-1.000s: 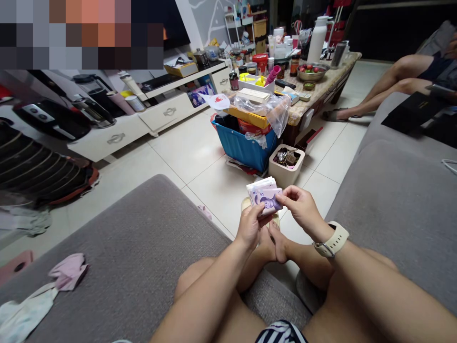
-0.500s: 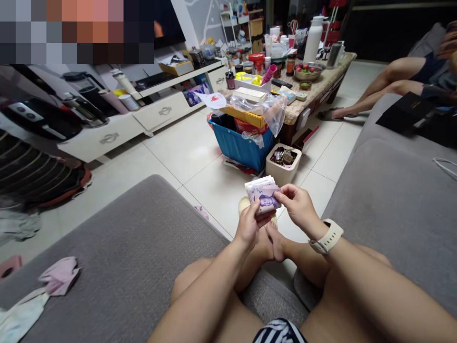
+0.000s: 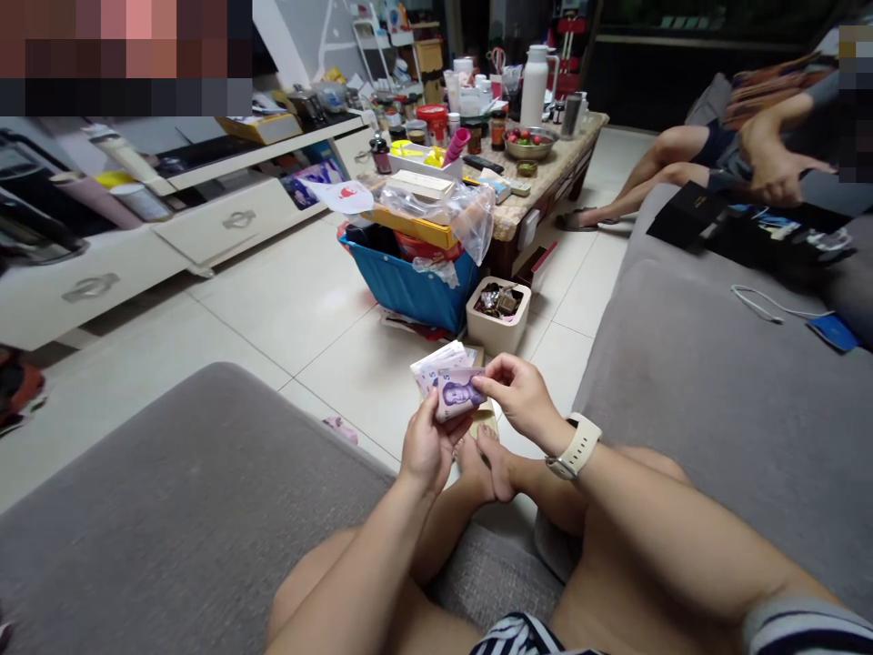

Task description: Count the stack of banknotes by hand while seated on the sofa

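Purple yuan banknotes [image 3: 450, 387], clasped by the left hand [image 3: 429, 446], pinched by right fingertips [image 3: 491, 370] — grey sofa [image 3: 716, 428], pale tiled floor [image 3: 327, 355]

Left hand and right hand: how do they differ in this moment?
The left hand supports the banknotes from below, while the right hand comes in from the side and pinches their edge between its fingertips. The right hand's wrist wears a pale-strapped watch; the left hand's wrist is bare. Both hands touch the same banknotes and are bare.
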A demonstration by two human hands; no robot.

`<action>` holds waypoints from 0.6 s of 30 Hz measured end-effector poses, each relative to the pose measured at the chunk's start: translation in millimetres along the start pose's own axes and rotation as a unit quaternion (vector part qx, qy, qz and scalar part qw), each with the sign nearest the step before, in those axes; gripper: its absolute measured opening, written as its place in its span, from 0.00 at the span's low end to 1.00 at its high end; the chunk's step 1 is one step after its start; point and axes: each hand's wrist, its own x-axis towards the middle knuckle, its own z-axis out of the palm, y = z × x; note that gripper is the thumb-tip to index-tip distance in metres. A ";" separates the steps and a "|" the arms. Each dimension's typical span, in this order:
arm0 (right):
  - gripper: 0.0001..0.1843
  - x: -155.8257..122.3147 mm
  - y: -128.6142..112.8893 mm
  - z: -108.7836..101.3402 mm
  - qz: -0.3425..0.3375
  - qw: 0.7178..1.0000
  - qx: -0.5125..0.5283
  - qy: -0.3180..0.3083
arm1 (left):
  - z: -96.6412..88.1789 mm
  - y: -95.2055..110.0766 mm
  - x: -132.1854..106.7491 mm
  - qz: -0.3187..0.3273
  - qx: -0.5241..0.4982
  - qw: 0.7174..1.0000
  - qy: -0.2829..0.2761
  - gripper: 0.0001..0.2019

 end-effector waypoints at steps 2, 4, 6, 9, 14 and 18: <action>0.11 0.5 0.2 1.0 0.002 1.000 0.011 -0.006 | 0.3 1.1 0.7 -0.002 -0.002 1.000 0.010 0.14; 0.10 1.1 0.4 1.8 -0.003 1.000 0.020 -0.008 | 0.7 2.1 0.9 -0.002 -0.006 1.000 0.011 0.14; 0.08 1.3 0.3 2.5 -0.009 1.000 0.020 -0.007 | 1.0 3.1 0.9 -0.001 -0.008 1.000 0.008 0.14; 0.06 1.0 -0.4 3.2 -0.014 1.000 0.022 -0.012 | 0.8 4.1 1.1 0.005 -0.004 1.000 0.010 0.14; 0.06 0.1 -1.7 3.5 -0.011 1.000 0.022 -0.011 | -0.9 4.2 3.2 0.007 -0.004 1.000 0.013 0.13; 0.06 0.2 -2.5 3.5 -0.015 0.999 0.028 -0.018 | -2.0 4.4 5.5 0.006 -0.004 1.000 0.013 0.13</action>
